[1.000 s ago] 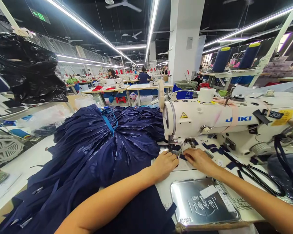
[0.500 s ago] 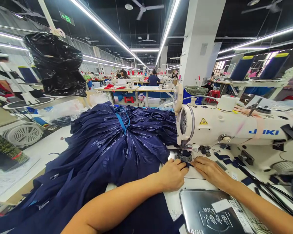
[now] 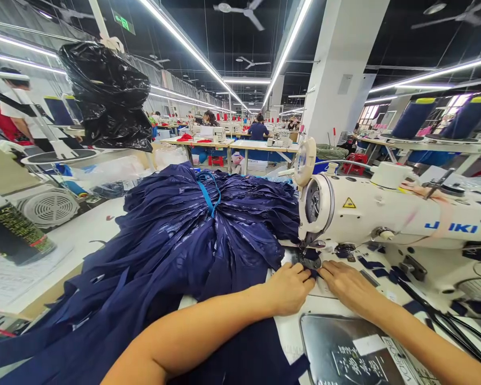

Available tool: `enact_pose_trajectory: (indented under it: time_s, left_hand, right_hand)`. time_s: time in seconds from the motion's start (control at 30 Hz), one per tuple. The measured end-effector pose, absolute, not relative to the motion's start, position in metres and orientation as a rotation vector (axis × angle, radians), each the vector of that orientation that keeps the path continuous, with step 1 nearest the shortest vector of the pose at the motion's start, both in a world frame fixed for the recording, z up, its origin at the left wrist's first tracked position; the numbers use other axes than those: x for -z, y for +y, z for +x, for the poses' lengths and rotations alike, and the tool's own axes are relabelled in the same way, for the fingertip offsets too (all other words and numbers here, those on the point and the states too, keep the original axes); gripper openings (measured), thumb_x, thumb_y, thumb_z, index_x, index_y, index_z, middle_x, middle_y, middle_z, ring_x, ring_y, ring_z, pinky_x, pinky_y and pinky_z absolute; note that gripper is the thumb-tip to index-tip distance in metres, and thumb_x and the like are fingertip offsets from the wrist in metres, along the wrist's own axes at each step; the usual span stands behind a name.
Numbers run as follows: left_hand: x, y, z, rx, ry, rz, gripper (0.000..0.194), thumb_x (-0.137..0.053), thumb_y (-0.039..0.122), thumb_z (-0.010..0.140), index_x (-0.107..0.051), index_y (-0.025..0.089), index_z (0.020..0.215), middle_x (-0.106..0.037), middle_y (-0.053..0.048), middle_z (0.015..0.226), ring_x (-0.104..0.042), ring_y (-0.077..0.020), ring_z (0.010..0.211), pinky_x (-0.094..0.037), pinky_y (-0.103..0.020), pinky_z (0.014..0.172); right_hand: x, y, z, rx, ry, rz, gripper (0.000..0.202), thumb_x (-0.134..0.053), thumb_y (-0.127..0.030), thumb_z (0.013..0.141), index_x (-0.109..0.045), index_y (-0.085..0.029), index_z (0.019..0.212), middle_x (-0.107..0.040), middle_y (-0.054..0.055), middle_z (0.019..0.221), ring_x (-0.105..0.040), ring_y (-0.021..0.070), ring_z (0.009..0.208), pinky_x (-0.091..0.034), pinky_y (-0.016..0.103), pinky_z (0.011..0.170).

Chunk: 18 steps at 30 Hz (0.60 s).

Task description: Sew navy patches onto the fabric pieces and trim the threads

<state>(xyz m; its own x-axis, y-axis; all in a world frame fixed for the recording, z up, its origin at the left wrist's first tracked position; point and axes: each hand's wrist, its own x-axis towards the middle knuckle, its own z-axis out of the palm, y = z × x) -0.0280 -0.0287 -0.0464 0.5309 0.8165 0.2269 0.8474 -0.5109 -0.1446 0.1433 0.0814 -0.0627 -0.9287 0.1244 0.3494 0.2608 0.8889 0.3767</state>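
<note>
My left hand (image 3: 292, 289) is curled on a small piece of navy fabric (image 3: 313, 274) at the front of the presser foot (image 3: 307, 260). From the right, my right hand (image 3: 347, 284) pinches the same piece, its fingertips close to the left ones. Most of that piece is hidden under my fingers and the foot. Above them is the head of a white sewing machine (image 3: 344, 211). A large heap of navy garments (image 3: 176, 230), gathered by a blue tie (image 3: 207, 197), spreads left of the machine and under my left forearm.
A shiny metal cover plate (image 3: 324, 337) lies in front of my right hand. Black-handled tools (image 3: 436, 307) and navy scraps (image 3: 371, 263) are at right. A dark spray can (image 3: 18, 230) and a black plastic bag (image 3: 108, 99) are at left. Other people work at tables farther back.
The view has turned slightly left, so the scene sits farther right in the picture. Both hands stay at the presser foot, with little visible movement of the fabric.
</note>
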Motion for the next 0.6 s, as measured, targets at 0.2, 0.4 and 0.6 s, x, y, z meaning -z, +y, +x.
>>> enact_pose_trajectory:
  time_s: [0.2,0.4,0.6]
  left_hand:
    - [0.05,-0.028,-0.029,0.214,-1.359,-2.511,0.028,-0.041,0.019,0.083,-0.052,0.007,0.106,-0.061,-0.009,0.106,-0.051,-0.0204,0.089,-0.039,-0.032,0.068]
    - [0.052,-0.029,-0.029,0.245,-1.342,-2.487,0.026,-0.041,0.019,0.083,-0.051,0.007,0.105,-0.06,-0.01,0.105,-0.05,-0.0204,0.09,-0.038,-0.032,0.067]
    - [0.055,-0.028,-0.03,0.26,-1.342,-2.498,0.028,-0.044,0.02,0.082,-0.05,0.007,0.106,-0.059,-0.01,0.105,-0.049,-0.0208,0.091,-0.038,-0.032,0.067]
  right_hand:
    - [0.065,0.091,0.136,0.374,-2.656,-0.319,0.028,-0.032,-0.017,0.09,-0.05,-0.018,0.068,-0.057,0.004,0.064,-0.056,0.0156,0.057,-0.043,0.026,0.053]
    - [0.073,0.091,0.137,0.208,-2.544,-0.433,0.03,-0.028,-0.03,0.093,-0.049,-0.019,0.075,-0.058,0.004,0.065,-0.056,0.0159,0.058,-0.042,0.026,0.055]
    - [0.077,0.092,0.138,0.273,-2.519,-0.582,0.03,-0.03,-0.032,0.091,-0.042,-0.021,0.066,-0.051,0.001,0.055,-0.052,0.0162,0.05,-0.034,0.026,0.048]
